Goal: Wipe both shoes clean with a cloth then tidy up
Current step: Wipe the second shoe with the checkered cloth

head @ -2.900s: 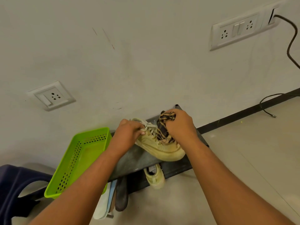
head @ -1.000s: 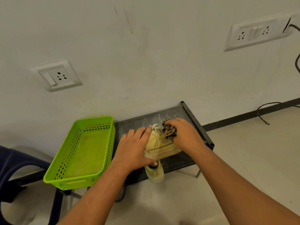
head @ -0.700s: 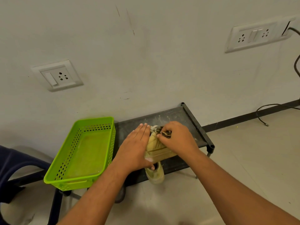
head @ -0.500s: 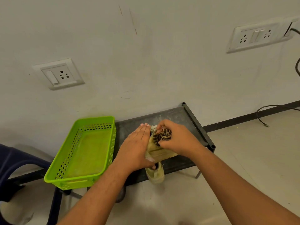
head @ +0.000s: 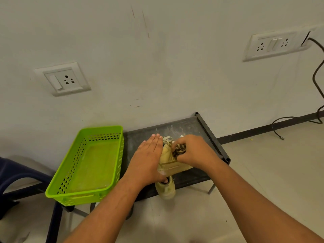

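At the centre of the black tabletop (head: 189, 127), one tan sneaker (head: 171, 165) is being wiped. The right hand (head: 194, 151) has its fingers bunched round a patterned cloth (head: 179, 149) pressed to the upper. The left hand (head: 149, 160) braces the sneaker from 9 o'clock, fingers straight and flat.

Judged mid-task: the second sneaker (head: 165, 189), at 6 o'clock (partly hidden), may be unwiped, and tidying remains. A green basket (head: 93, 163) sits at 9 o'clock. No brand or writing is legible.
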